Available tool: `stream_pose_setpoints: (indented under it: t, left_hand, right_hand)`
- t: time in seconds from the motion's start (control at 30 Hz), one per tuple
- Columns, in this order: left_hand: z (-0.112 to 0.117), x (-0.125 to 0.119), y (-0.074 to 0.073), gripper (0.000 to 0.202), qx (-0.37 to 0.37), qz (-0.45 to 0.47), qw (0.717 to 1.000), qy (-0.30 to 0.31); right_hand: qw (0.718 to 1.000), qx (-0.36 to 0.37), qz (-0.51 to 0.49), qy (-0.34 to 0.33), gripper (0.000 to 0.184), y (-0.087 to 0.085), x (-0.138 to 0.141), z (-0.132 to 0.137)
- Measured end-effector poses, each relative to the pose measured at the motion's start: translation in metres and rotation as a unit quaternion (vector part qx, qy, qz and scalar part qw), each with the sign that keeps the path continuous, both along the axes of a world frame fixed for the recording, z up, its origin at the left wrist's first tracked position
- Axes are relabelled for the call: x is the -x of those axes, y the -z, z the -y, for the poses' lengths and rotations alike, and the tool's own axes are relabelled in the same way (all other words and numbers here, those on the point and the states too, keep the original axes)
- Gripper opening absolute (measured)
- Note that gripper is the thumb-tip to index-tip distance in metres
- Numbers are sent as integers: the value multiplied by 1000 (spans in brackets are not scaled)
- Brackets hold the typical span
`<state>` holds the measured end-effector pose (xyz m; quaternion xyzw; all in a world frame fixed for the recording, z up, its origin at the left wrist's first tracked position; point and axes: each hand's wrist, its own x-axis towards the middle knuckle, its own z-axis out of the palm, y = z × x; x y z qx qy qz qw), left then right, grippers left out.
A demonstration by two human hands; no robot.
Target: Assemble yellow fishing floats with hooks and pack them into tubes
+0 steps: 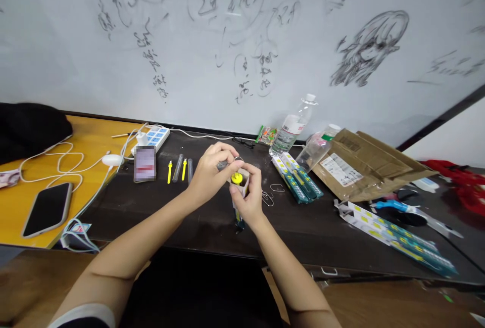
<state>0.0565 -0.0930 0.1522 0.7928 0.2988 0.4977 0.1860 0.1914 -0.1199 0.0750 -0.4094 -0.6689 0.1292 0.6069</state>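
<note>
My right hand [248, 201] is wrapped round a narrow cardboard box [238, 217], green and white, standing upright with its top end open. A yellow cap-like piece [237, 179] shows in the box's opening. Just above it, my left hand [214, 171] is closed, thumb against fingers, on a clear tube [222, 165] that the fingers mostly hide; a thin round rim shows by the fingertips. Left of my hands lie two yellow sticks [170, 172] and two clear tubes [178, 168].
At the right are similar narrow boxes [297, 179], a water bottle [291, 126], an emptier bottle [316, 148], a brown carton [364, 161] and blue-handled scissors [417, 212]. A power strip [157, 138], cables and a phone [47, 209] lie left. Behind stands a whiteboard [182, 65].
</note>
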Motion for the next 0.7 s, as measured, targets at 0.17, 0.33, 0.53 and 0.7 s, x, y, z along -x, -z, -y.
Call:
stream_pose_setpoints:
  t: [0.17,0.33,0.53,0.7]
  left_hand:
    - [3,1,-4,25,-13,-9,1000,8]
    - [6,-8,7,27,24,31,999,16]
    - [4,-7,9,22,10,-74,997,36]
    - [3,2,8,18,23,-58,997,50]
  right_hand:
    - [1000,-22,-19,0,46,4,3,0]
    - [1000,-7,-19,2,52,5,0,1]
    - [999,21,-35,-18,63,4,0,2]
    - [997,7,-61,-39,53,3,2,3]
